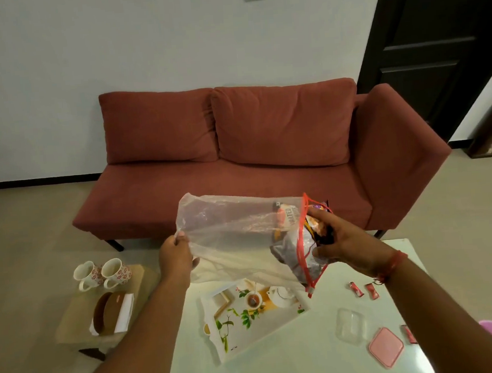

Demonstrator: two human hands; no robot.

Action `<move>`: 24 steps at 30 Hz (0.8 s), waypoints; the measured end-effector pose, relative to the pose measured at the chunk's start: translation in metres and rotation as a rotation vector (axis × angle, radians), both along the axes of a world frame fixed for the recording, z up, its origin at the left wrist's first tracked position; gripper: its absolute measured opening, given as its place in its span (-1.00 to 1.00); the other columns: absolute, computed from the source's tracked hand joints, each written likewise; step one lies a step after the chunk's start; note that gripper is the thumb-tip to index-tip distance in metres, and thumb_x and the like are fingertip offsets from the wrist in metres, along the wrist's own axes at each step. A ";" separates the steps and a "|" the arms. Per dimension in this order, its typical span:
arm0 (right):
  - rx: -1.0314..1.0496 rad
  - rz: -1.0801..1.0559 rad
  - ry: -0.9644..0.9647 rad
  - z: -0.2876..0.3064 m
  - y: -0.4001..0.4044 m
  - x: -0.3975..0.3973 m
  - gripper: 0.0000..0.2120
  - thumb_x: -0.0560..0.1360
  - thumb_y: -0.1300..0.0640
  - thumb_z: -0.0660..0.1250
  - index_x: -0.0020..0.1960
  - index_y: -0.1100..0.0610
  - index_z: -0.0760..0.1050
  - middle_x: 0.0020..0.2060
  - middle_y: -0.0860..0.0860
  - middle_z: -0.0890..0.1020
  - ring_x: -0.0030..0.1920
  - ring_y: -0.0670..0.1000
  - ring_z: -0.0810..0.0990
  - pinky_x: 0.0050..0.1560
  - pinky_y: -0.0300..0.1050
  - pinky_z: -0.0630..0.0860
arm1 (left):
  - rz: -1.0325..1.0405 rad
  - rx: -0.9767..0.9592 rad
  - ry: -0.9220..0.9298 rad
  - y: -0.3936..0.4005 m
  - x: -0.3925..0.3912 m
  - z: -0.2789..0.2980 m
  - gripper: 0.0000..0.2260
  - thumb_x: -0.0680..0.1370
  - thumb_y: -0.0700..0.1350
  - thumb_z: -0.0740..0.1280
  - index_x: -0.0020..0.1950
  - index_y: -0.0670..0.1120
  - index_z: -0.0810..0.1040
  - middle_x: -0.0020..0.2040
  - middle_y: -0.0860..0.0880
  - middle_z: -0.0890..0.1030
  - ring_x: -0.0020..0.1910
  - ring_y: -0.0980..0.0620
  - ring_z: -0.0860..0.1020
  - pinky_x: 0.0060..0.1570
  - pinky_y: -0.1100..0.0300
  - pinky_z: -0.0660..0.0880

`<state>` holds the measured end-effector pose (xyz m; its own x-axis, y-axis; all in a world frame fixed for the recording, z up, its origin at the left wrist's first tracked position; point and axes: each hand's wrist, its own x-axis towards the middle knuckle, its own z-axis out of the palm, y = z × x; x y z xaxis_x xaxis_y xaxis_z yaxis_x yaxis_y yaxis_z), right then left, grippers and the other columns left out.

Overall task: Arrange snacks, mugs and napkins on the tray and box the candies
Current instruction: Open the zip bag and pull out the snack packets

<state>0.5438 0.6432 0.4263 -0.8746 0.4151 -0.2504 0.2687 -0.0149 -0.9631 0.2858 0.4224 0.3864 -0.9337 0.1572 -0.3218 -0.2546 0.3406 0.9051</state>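
We see the clear plastic bag [236, 234] up in the air between both hands, stretched sideways over the near table, its red zip edge [302, 240] on the right-hand end. The snack packets [288, 221] bunch together at that end, one with an orange label, another grey one lower down. The left hand [175, 258] pinches the bag's far corner, fingers curled tight on the plastic. The right hand [338, 239] is at the zip mouth, fingers curled round a dark and orange packet [320, 227] right at the opening, thumb under the bag's lower edge.

Directly below the bag lies the tray [298, 307], white with a teapot and leaf print, flat on the white table [282, 366]. Below the right wrist, two red candies [363, 290] lie side by side on the table. Nearer to us sits a clear box [350, 326], with its pink lid [386, 347] just beside it and another red candy [409, 334] touching the lid's right side.

Out to the left of the left hand, a low stool [73, 326] carries two flowered mugs [101, 274] side by side and a brown holder with white napkins [122, 313]. Behind the bag stands a red sofa [234, 134].
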 end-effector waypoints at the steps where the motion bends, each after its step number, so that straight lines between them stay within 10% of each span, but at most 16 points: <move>1: 0.009 0.016 -0.005 0.000 0.004 0.004 -0.21 0.41 0.53 0.38 0.36 -0.23 0.40 0.22 0.07 0.54 0.04 0.08 0.62 0.05 0.12 0.61 | 0.006 -0.005 0.001 -0.002 -0.002 -0.001 -0.72 0.68 0.02 0.12 0.12 -0.14 0.52 -0.01 -0.15 0.54 -0.10 -0.06 0.49 -0.33 0.16 0.52; 8: 0.441 0.190 -0.148 0.016 0.007 0.007 -0.35 0.42 0.33 0.42 0.38 -0.17 0.41 0.08 -0.06 0.62 0.01 -0.02 0.63 0.13 0.08 0.60 | -0.027 -0.029 -0.003 0.007 0.006 -0.005 -0.68 0.67 0.04 0.12 0.15 -0.16 0.52 -0.05 -0.14 0.52 -0.14 -0.04 0.47 -0.40 0.18 0.50; 11: 0.647 0.346 -0.201 0.037 -0.012 0.001 -0.43 0.51 0.22 0.40 0.46 -0.07 0.36 0.20 -0.21 0.51 -0.02 -0.34 0.52 -0.04 -0.55 0.43 | -0.073 -0.029 0.026 0.018 0.015 -0.002 -0.71 0.67 0.04 0.13 0.11 -0.14 0.52 -0.08 -0.09 0.50 -0.19 0.01 0.47 -0.39 0.17 0.51; 14: 0.789 0.385 -0.180 0.046 -0.021 0.001 -0.44 0.55 0.16 0.36 0.49 -0.10 0.28 0.16 -0.25 0.34 0.00 -0.33 0.38 -0.18 -0.72 0.22 | -0.057 -0.028 0.039 0.022 0.018 0.001 -0.72 0.67 0.03 0.12 0.09 -0.14 0.52 -0.06 -0.09 0.51 -0.19 0.01 0.47 -0.38 0.17 0.51; 19: 0.795 0.335 -0.167 0.034 -0.007 0.009 -0.56 0.44 0.33 0.36 0.22 -0.07 0.50 0.07 -0.19 0.50 -0.01 -0.20 0.49 0.01 -0.27 0.44 | 0.054 -0.039 -0.023 0.006 0.010 0.000 -0.81 0.67 -0.04 0.13 0.10 -0.09 0.49 0.06 -0.13 0.51 -0.07 -0.07 0.47 -0.35 0.16 0.50; 24: 0.772 0.375 -0.158 0.038 -0.005 0.017 -0.35 0.48 0.31 0.34 0.42 -0.25 0.35 0.27 -0.09 0.50 0.24 -0.06 0.49 0.24 -0.13 0.49 | 0.082 -0.079 -0.056 0.001 0.012 -0.002 -0.80 0.65 -0.12 0.14 0.14 -0.15 0.50 0.04 -0.15 0.50 -0.05 -0.09 0.46 -0.38 0.17 0.47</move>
